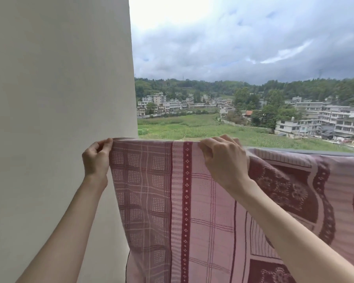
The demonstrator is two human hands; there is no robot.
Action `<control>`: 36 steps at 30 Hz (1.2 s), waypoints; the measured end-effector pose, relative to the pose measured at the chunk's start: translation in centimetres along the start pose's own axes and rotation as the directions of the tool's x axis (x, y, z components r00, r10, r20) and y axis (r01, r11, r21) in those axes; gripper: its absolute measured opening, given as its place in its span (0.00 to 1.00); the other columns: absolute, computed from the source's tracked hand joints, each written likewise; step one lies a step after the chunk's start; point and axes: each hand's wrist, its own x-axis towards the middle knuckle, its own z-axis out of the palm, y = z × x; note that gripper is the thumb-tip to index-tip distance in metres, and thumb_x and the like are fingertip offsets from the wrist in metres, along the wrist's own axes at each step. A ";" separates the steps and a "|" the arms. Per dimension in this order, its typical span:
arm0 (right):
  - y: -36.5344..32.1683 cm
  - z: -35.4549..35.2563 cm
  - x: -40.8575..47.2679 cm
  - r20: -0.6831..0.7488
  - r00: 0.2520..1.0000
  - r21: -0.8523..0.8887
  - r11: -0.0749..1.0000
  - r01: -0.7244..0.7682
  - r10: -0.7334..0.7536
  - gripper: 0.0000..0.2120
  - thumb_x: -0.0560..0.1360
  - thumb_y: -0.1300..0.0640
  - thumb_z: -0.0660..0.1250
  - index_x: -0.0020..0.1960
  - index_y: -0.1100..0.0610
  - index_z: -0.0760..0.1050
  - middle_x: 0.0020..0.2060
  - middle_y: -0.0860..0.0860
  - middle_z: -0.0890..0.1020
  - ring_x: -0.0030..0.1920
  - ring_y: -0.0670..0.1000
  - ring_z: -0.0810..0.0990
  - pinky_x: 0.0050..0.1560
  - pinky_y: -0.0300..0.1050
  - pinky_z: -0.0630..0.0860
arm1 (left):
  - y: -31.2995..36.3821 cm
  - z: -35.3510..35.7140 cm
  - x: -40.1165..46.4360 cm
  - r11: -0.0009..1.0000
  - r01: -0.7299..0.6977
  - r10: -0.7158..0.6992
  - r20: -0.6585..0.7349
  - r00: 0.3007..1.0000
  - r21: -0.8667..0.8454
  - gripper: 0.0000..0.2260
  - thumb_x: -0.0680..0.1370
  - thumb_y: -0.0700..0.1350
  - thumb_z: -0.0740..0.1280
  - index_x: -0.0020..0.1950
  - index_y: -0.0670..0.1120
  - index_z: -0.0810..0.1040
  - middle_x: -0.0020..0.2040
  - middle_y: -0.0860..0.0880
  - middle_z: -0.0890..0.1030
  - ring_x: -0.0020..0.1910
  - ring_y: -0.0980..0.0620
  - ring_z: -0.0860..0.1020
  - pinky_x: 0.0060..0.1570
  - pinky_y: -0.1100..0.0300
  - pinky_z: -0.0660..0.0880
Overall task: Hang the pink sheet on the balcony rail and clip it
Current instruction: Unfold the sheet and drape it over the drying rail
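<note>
The pink sheet, patterned with dark red checks and flowers, hangs in front of me with its top edge stretched level. My left hand pinches the sheet's upper left corner beside the wall. My right hand grips the top edge about a forearm's length to the right. Further right the sheet drapes over the balcony rail, of which a grey strip shows above the cloth. No clip is in view.
A plain cream wall fills the left side, right up against my left hand. Beyond the rail lie open air, a green field and houses far below.
</note>
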 end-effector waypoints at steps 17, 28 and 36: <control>8.9 -4.5 -3.7 0.114 0.992 -0.154 0.985 0.076 -0.059 0.15 0.71 0.48 0.69 0.51 0.57 0.79 0.44 0.54 0.83 0.45 0.57 0.81 0.53 0.53 0.71 | -0.6 8.6 -11.9 0.999 0.034 -0.035 0.169 0.985 0.007 0.09 0.76 0.34 0.64 0.40 0.46 0.77 0.38 0.49 0.79 0.42 0.48 0.76 0.43 0.58 0.75; 13.5 -4.3 -15.4 0.112 0.940 -0.068 0.941 0.330 -0.322 0.29 0.75 0.39 0.59 0.72 0.52 0.64 0.74 0.56 0.62 0.74 0.58 0.58 0.71 0.64 0.53 | -9.1 8.7 -26.1 0.970 0.230 -0.237 0.464 0.853 0.073 0.23 0.65 0.58 0.71 0.51 0.42 0.80 0.47 0.45 0.84 0.46 0.47 0.82 0.44 0.62 0.78; 19.9 -0.5 -32.0 0.721 0.674 -0.122 0.928 0.351 -0.160 0.35 0.67 0.33 0.61 0.69 0.50 0.69 0.71 0.54 0.67 0.74 0.56 0.56 0.67 0.65 0.54 | -13.9 8.2 -35.7 0.934 0.268 -0.353 0.492 0.796 0.237 0.10 0.71 0.46 0.73 0.46 0.40 0.81 0.40 0.45 0.79 0.38 0.53 0.76 0.37 0.67 0.73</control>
